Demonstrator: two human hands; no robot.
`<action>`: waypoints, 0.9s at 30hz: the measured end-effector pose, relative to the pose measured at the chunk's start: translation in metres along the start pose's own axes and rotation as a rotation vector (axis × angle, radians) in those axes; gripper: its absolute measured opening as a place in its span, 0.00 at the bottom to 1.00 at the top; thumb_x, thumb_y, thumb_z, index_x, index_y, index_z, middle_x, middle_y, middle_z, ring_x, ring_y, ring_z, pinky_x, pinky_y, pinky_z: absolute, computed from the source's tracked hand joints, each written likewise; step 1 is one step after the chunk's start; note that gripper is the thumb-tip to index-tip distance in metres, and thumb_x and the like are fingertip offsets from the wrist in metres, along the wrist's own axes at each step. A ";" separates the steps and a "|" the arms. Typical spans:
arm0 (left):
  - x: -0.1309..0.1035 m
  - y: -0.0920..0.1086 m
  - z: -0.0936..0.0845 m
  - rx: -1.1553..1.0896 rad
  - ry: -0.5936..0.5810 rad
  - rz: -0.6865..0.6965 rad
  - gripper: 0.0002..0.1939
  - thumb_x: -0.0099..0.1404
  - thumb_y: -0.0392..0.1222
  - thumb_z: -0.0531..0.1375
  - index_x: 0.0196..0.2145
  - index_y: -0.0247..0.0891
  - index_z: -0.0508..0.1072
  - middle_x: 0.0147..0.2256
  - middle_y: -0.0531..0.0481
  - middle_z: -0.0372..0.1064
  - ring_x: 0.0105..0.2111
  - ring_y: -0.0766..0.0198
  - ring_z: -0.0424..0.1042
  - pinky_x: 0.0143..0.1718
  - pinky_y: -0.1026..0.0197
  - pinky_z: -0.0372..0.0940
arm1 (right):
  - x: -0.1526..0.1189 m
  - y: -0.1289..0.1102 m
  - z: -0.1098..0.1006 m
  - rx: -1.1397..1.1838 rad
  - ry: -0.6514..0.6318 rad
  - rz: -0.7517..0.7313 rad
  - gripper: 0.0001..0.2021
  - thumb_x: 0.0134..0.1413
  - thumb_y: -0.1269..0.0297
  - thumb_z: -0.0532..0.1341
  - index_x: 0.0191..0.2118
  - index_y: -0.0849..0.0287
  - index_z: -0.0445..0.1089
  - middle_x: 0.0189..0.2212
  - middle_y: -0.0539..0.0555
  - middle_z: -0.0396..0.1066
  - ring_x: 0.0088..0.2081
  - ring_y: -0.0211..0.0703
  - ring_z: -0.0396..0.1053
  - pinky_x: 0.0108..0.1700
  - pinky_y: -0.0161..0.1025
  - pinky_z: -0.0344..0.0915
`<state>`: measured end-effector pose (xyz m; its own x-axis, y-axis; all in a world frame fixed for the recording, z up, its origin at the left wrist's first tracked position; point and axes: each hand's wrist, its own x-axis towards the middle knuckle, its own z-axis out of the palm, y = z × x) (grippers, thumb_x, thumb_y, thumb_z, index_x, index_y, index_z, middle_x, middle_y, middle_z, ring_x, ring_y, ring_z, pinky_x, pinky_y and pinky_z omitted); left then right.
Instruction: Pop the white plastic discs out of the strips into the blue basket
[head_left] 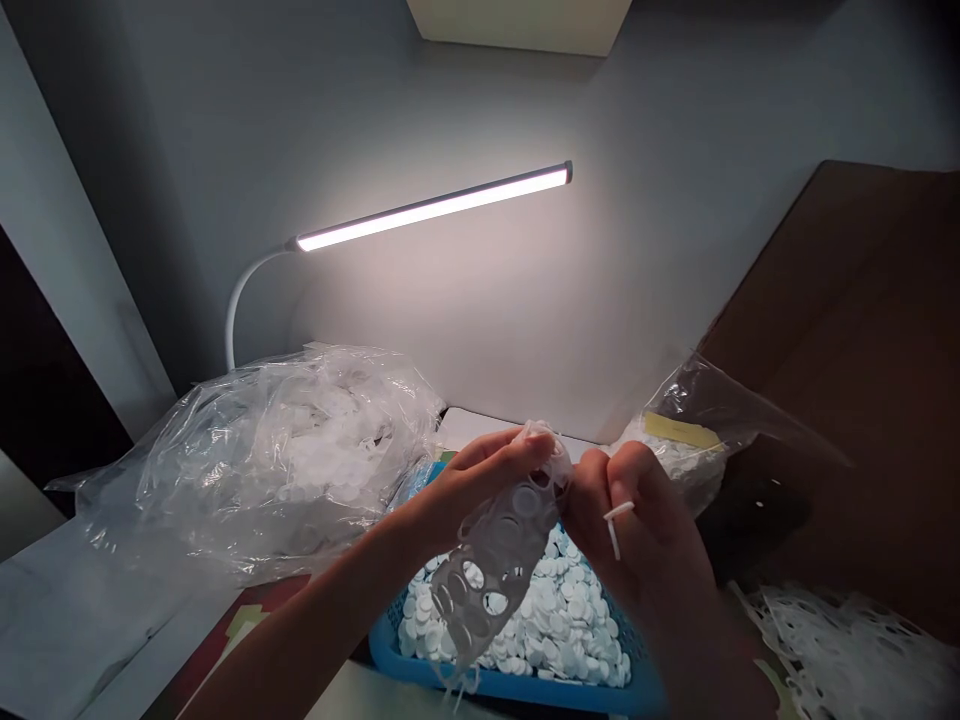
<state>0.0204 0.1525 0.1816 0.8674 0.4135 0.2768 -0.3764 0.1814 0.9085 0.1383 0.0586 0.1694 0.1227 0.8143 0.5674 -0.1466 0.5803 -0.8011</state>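
Note:
My left hand (506,462) pinches the crumpled upper end of a translucent white plastic sheet (499,560) with round discs and punched-out holes. The sheet hangs down at a slant over a blue basket (420,675) filled with small white discs (559,610). Close to the sheet's upper right edge, my right hand (637,510) is closed, its fingers curled in. A thin white T-shaped plastic bit (618,518) sticks out by its fingers. Whatever lies inside that grip is hidden.
A big clear bag (300,460) of white pieces stands at left. Behind my right hand is another clear bag (686,450) with a yellow label. Holed plastic scraps (855,650) lie at lower right, beside a brown cardboard panel (862,350). A lit lamp (435,208) hangs above.

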 end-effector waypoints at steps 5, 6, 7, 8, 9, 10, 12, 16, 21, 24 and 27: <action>0.003 -0.004 0.001 0.140 0.057 0.070 0.14 0.61 0.47 0.53 0.25 0.35 0.64 0.20 0.54 0.59 0.20 0.72 0.59 0.19 0.68 0.54 | 0.003 0.000 -0.004 -0.038 0.002 0.111 0.07 0.53 0.64 0.59 0.29 0.55 0.58 0.25 0.45 0.57 0.26 0.34 0.54 0.29 0.35 0.55; 0.004 -0.005 0.002 0.159 0.068 0.089 0.13 0.61 0.46 0.53 0.24 0.35 0.63 0.20 0.55 0.58 0.19 0.73 0.58 0.18 0.69 0.53 | 0.003 -0.001 -0.003 -0.067 0.010 0.151 0.06 0.53 0.64 0.59 0.29 0.55 0.59 0.26 0.46 0.57 0.28 0.35 0.55 0.30 0.34 0.55; 0.006 -0.006 0.002 0.162 0.075 0.107 0.13 0.62 0.45 0.53 0.24 0.35 0.63 0.19 0.55 0.57 0.19 0.73 0.57 0.18 0.69 0.52 | 0.004 -0.002 -0.002 -0.096 0.022 0.186 0.06 0.54 0.65 0.58 0.30 0.55 0.59 0.27 0.46 0.58 0.28 0.35 0.55 0.30 0.34 0.55; 0.007 -0.007 0.003 0.149 0.073 0.119 0.13 0.62 0.44 0.53 0.23 0.35 0.62 0.19 0.56 0.56 0.18 0.74 0.57 0.17 0.70 0.52 | 0.005 -0.002 -0.001 -0.122 0.031 0.211 0.05 0.54 0.65 0.58 0.30 0.55 0.60 0.27 0.47 0.58 0.29 0.35 0.54 0.30 0.34 0.55; 0.008 -0.008 0.004 0.125 0.066 0.129 0.12 0.63 0.42 0.52 0.23 0.35 0.62 0.18 0.56 0.56 0.18 0.74 0.56 0.17 0.70 0.52 | 0.005 -0.003 0.000 -0.143 0.036 0.225 0.05 0.55 0.66 0.57 0.30 0.55 0.60 0.28 0.47 0.58 0.29 0.34 0.54 0.30 0.34 0.55; 0.008 -0.008 0.005 0.101 0.052 0.137 0.12 0.63 0.41 0.52 0.23 0.35 0.61 0.18 0.56 0.56 0.18 0.74 0.57 0.18 0.71 0.52 | 0.005 -0.003 0.000 -0.155 0.038 0.229 0.04 0.55 0.67 0.57 0.30 0.56 0.60 0.28 0.47 0.59 0.28 0.34 0.54 0.30 0.33 0.54; 0.009 -0.009 0.006 0.070 0.026 0.156 0.12 0.64 0.39 0.51 0.23 0.35 0.61 0.18 0.56 0.58 0.19 0.74 0.59 0.19 0.71 0.54 | 0.006 -0.003 0.002 -0.166 0.035 0.228 0.04 0.55 0.67 0.57 0.31 0.56 0.61 0.27 0.47 0.59 0.28 0.34 0.54 0.29 0.33 0.54; 0.009 -0.010 0.005 0.098 0.015 0.191 0.12 0.64 0.38 0.51 0.23 0.35 0.60 0.18 0.56 0.60 0.19 0.74 0.62 0.20 0.72 0.56 | 0.007 -0.001 0.002 -0.165 0.027 0.215 0.03 0.54 0.68 0.58 0.31 0.56 0.62 0.28 0.48 0.60 0.30 0.35 0.57 0.30 0.33 0.56; 0.008 -0.011 0.003 0.147 0.030 0.180 0.12 0.64 0.39 0.51 0.23 0.35 0.60 0.19 0.56 0.60 0.19 0.74 0.62 0.18 0.72 0.55 | 0.007 -0.001 0.002 -0.157 0.012 0.232 0.03 0.55 0.68 0.57 0.31 0.56 0.61 0.27 0.47 0.59 0.29 0.34 0.56 0.30 0.33 0.56; 0.006 -0.010 0.003 0.189 0.028 0.169 0.12 0.65 0.39 0.50 0.23 0.35 0.60 0.19 0.56 0.59 0.19 0.75 0.62 0.18 0.72 0.55 | 0.006 -0.002 0.002 -0.136 0.003 0.254 0.04 0.55 0.67 0.57 0.30 0.57 0.60 0.27 0.47 0.58 0.28 0.34 0.55 0.29 0.33 0.55; 0.003 -0.009 0.003 0.279 0.033 0.158 0.12 0.65 0.41 0.50 0.25 0.35 0.61 0.21 0.55 0.60 0.20 0.74 0.63 0.19 0.71 0.55 | 0.005 -0.003 0.002 -0.083 0.006 0.278 0.06 0.54 0.65 0.58 0.29 0.56 0.59 0.26 0.47 0.57 0.27 0.34 0.55 0.29 0.33 0.56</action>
<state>0.0277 0.1500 0.1751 0.7928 0.4466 0.4148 -0.3974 -0.1373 0.9073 0.1376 0.0609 0.1751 0.0944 0.9417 0.3231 -0.0948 0.3315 -0.9387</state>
